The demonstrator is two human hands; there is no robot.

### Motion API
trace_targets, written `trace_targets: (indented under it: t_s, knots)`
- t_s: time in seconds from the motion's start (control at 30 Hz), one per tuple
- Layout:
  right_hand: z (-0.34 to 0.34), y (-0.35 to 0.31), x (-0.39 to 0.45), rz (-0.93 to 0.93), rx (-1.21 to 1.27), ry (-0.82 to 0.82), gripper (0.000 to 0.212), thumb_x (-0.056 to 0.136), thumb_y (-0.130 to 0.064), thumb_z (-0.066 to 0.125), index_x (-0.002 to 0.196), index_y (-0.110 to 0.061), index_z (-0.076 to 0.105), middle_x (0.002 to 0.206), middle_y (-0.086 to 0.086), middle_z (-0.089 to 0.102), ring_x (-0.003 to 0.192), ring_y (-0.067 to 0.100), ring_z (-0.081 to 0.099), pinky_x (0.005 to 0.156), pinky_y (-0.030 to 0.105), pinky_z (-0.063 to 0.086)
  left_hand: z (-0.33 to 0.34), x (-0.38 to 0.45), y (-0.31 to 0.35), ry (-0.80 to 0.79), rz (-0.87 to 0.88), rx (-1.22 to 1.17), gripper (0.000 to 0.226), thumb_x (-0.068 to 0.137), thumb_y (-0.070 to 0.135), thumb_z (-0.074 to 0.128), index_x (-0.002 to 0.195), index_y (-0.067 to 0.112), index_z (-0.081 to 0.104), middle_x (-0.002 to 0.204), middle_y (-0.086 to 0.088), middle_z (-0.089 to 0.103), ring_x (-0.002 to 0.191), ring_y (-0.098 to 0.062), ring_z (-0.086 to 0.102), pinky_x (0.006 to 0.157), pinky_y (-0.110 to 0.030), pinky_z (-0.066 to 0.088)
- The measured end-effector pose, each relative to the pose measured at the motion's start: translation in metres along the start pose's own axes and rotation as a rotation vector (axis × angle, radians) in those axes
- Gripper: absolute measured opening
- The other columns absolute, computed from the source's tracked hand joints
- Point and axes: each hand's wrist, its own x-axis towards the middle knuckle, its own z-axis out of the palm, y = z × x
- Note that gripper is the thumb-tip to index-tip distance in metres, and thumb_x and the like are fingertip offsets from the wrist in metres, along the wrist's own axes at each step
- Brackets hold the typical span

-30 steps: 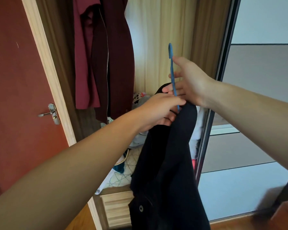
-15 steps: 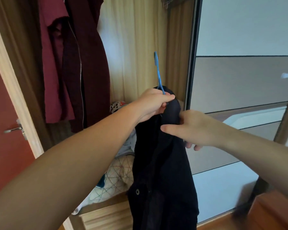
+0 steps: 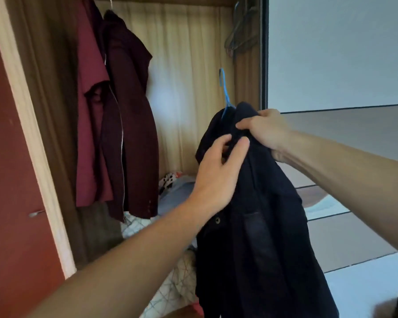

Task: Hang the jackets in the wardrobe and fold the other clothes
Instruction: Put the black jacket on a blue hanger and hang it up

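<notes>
Two hands: both on a dark navy jacket (image 3: 257, 226) held up in front of the open wardrobe (image 3: 193, 53).
Right hand (image 3: 265, 131): fingers curled, gripping the jacket's top by the collar.
Left hand (image 3: 218, 173): fingertips pinching the fabric just below the right hand.
Blue hanger (image 3: 224, 92): hook sticking up out of the collar, not on a rail.
Hanging inside: a maroon zip jacket (image 3: 129, 134) beside a red garment (image 3: 90, 111).
Wardrobe floor: piled patterned bedding (image 3: 170, 283).

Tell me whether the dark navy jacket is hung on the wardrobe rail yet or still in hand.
Still in hand. The dark navy jacket sits on the blue plastic hanger, whose hook is free in the air; the right hand grips its collar.
</notes>
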Motion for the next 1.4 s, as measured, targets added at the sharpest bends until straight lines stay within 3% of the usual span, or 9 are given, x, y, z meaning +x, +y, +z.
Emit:
trace_targets:
  t_s: [0.17, 0.3, 0.47, 0.57, 0.7, 0.83, 1.0, 1.2, 1.4]
  knots:
    - [0.006, -0.049, 0.043, -0.157, 0.021, -0.054, 0.013, 0.083, -0.011, 0.064, 0.089, 0.000, 0.066, 0.081, 0.015, 0.067, 0.059, 0.019, 0.067, 0.053, 0.030, 0.056, 0.030, -0.026, -0.002, 0.064, 0.071, 0.301, 0.127, 0.051, 0.081, 0.070, 0.147, 0.051, -0.008, 0.157, 0.029, 0.003, 0.144, 0.005, 0.008, 0.117, -0.031, 0.021]
    - [0.017, -0.075, 0.068, -0.241, 0.077, -0.057, 0.014, 0.086, -0.010, 0.062, 0.092, 0.000, 0.067, 0.090, 0.021, 0.071, 0.074, 0.031, 0.071, 0.064, 0.041, 0.059, 0.044, 0.029, 0.009, 0.152, 0.036, 0.423, 0.118, 0.081, 0.044, 0.071, 0.145, 0.043, -0.028, 0.159, 0.017, -0.019, 0.149, -0.009, -0.011, 0.117, -0.036, 0.017]
    - [0.027, -0.101, 0.109, -0.281, 0.097, -0.032, 0.021, 0.087, -0.010, 0.060, 0.102, 0.004, 0.065, 0.102, 0.026, 0.068, 0.091, 0.038, 0.069, 0.080, 0.051, 0.056, 0.018, 0.098, 0.006, 0.253, 0.125, 0.495, 0.101, 0.090, 0.006, 0.054, 0.149, 0.043, -0.019, 0.163, 0.013, -0.004, 0.145, -0.017, 0.028, 0.101, -0.029, 0.043]
    - [0.038, -0.114, 0.139, -0.338, 0.089, -0.004, 0.027, 0.087, -0.012, 0.061, 0.106, 0.007, 0.063, 0.106, 0.028, 0.066, 0.090, 0.036, 0.069, 0.075, 0.045, 0.057, -0.003, 0.138, -0.001, 0.277, 0.186, 0.509, 0.097, 0.090, 0.004, 0.051, 0.150, 0.045, -0.012, 0.161, 0.015, 0.010, 0.131, -0.014, 0.045, 0.086, -0.019, 0.038]
    - [0.061, -0.128, 0.186, -0.443, 0.058, 0.024, 0.021, 0.087, -0.013, 0.061, 0.093, 0.007, 0.063, 0.089, 0.022, 0.066, 0.084, 0.034, 0.066, 0.067, 0.036, 0.047, -0.035, 0.197, -0.012, 0.288, 0.271, 0.542, 0.092, 0.089, 0.003, 0.051, 0.151, 0.045, -0.003, 0.155, 0.012, 0.029, 0.131, -0.017, 0.045, 0.099, -0.028, 0.043]
    - [0.093, -0.143, 0.239, -0.543, 0.034, 0.068, 0.011, 0.086, -0.013, 0.062, 0.086, -0.002, 0.064, 0.080, 0.014, 0.060, 0.074, 0.026, 0.060, 0.064, 0.033, 0.042, -0.071, 0.261, -0.028, 0.324, 0.319, 0.551, 0.090, 0.090, 0.006, 0.053, 0.151, 0.045, 0.001, 0.148, 0.013, 0.039, 0.121, -0.014, 0.051, 0.090, -0.024, 0.043]
    - [0.126, -0.163, 0.305, -0.601, 0.001, 0.112, 0.025, 0.087, -0.016, 0.062, 0.097, 0.006, 0.065, 0.091, 0.021, 0.069, 0.084, 0.034, 0.068, 0.065, 0.033, 0.046, -0.105, 0.336, -0.044, 0.360, 0.368, 0.548, 0.089, 0.089, 0.005, 0.055, 0.151, 0.044, 0.006, 0.138, 0.012, 0.047, 0.112, -0.011, 0.052, 0.087, -0.022, 0.043]
    - [0.156, -0.175, 0.383, -0.591, 0.000, 0.127, 0.024, 0.086, -0.020, 0.064, 0.102, -0.002, 0.064, 0.097, 0.015, 0.067, 0.087, 0.030, 0.066, 0.078, 0.041, 0.056, -0.131, 0.404, -0.065, 0.424, 0.390, 0.520, 0.085, 0.088, 0.003, 0.054, 0.151, 0.045, 0.015, 0.140, 0.008, 0.048, 0.120, -0.014, 0.053, 0.092, -0.019, 0.041]
    - [0.164, -0.173, 0.449, -0.596, 0.044, 0.042, 0.023, 0.085, -0.018, 0.065, 0.102, -0.003, 0.061, 0.097, 0.015, 0.066, 0.086, 0.029, 0.066, 0.075, 0.039, 0.056, -0.131, 0.453, -0.078, 0.437, 0.393, 0.553, 0.080, 0.090, 0.003, 0.052, 0.151, 0.041, 0.018, 0.136, 0.004, 0.052, 0.117, -0.015, 0.055, 0.091, -0.020, 0.045]
